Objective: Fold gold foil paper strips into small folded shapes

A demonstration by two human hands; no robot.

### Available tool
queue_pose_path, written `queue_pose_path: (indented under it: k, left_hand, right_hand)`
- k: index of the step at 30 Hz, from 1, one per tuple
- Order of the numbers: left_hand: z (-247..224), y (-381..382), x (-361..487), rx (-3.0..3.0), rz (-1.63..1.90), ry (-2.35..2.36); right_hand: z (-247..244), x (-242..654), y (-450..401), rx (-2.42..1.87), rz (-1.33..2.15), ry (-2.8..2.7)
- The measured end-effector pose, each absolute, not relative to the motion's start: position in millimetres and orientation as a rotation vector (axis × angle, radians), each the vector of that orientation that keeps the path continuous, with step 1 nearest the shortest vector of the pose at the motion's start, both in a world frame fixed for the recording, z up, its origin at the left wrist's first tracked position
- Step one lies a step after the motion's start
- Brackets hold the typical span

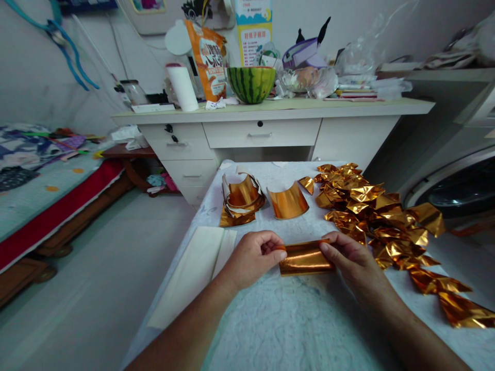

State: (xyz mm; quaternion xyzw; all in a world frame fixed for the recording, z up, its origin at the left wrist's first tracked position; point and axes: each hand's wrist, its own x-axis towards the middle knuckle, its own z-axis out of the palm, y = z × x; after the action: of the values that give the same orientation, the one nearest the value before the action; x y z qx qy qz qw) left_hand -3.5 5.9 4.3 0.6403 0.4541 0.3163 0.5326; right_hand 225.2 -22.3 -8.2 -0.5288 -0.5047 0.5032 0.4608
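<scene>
The desk [301,335] has a pale cloth [255,304] on it, with a bed [50,190] off left and a washing machine [429,129] right, both cut off by the frame. Left hand [257,255] and right hand [350,257] pinch a gold foil strip [305,260] over the desk, hiding its ends; the foil pile [398,234] is too jumbled to count.

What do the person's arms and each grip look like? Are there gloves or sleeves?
The left grip and right grip are bare hands, with no gloves. The left forearm and right forearm are bare too: no sleeves show. I see no watch, bracelet or ring, though some fingers are partly hidden.
</scene>
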Motion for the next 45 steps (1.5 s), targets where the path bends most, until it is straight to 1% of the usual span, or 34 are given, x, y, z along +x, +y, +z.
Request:
queue_pose_path:
  k: [9, 19, 45]
  left_hand:
    - [6.5, 6.6, -3.5, 1.506, 0.805, 1.091]
    - [9.9, 4.5, -2.2, 1.515, 0.773, 1.114]
    - [9.9, 3.5, -1.9, 1.628, 0.783, 1.196]
  right_hand:
    - [-4.9, 224.8, -21.5, -1.299, 1.170, -1.255]
    - [-7.1, 227.5, -21.9, -1.335, 1.097, -1.316]
    - [-6.1, 225.8, -23.2, -1.349, 1.165, -1.298]
